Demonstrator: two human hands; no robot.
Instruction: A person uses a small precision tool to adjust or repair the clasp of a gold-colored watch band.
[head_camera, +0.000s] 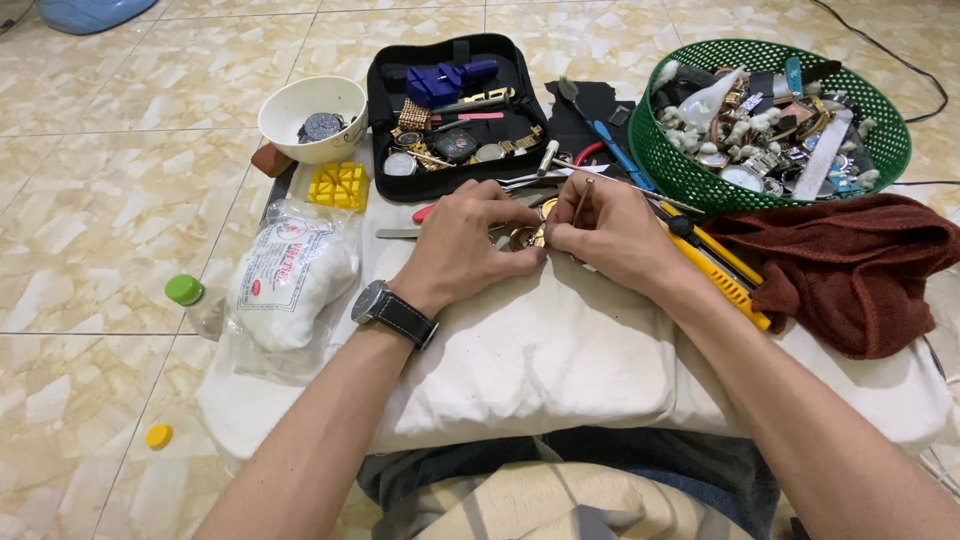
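Head view: left hand (462, 248) pinches a gold watch (527, 238) against the white cushion (560, 350), fingers pressed on its rim. Right hand (612, 235) grips a thin stick tool (582, 200), tip at the watch. Judged mid-job: the watch lies between both hands, not set aside. Open tool case (380, 110) and green basket (690, 180) lie beyond.

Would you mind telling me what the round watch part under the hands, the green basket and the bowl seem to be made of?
The watch part looks like gold-toned polished metal, since it glints; both hands partly hide it. The green basket seems moulded plastic, with a uniform glossy lattice. The bowl looks like glazed ceramic or melamine: smooth, white, thick-rimmed.
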